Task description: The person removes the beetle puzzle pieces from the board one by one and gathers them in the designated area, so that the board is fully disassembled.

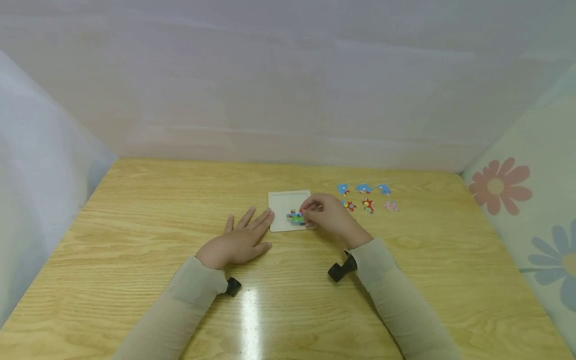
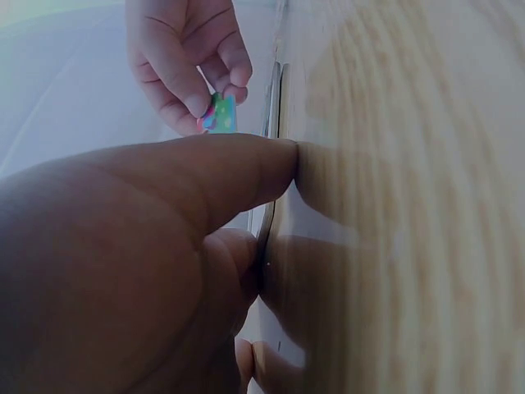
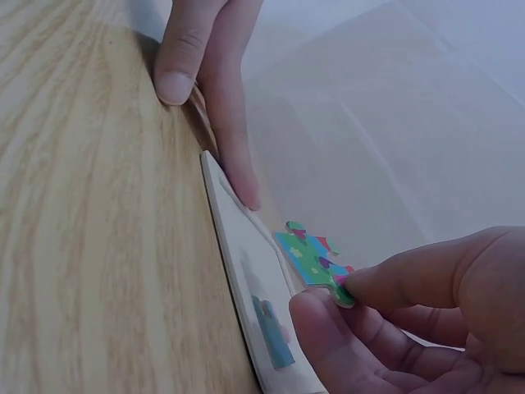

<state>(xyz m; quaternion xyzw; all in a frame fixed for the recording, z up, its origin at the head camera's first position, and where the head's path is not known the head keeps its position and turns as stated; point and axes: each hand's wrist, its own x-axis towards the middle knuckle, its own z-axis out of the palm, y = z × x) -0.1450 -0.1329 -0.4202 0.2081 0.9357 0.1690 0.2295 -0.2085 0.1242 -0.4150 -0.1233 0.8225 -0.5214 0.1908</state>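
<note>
A white square puzzle board (image 1: pixel 283 200) lies on the table. My left hand (image 1: pixel 238 242) rests palm down beside it, fingers spread and fairly straight, fingertips at its left edge. Over the board's right part, my right hand (image 1: pixel 330 215) pinches a green jigsaw piece (image 3: pixel 312 256) with blue, red and purple patches between thumb and fingers. In the right wrist view the jigsaw piece is tilted and raised off the board, its knobbed edges showing. The fingers hide its near end. A blue patch (image 3: pixel 273 332) shows on the board below it.
To the right of the board, several loose jigsaw pieces lie in two rows, blue ones (image 1: pixel 363 188) at the back, red (image 1: pixel 368 205) and pink (image 1: pixel 391 205) ones in front. The wooden table (image 1: pixel 135 225) meets a pale cloth wall (image 1: pixel 288 145) behind.
</note>
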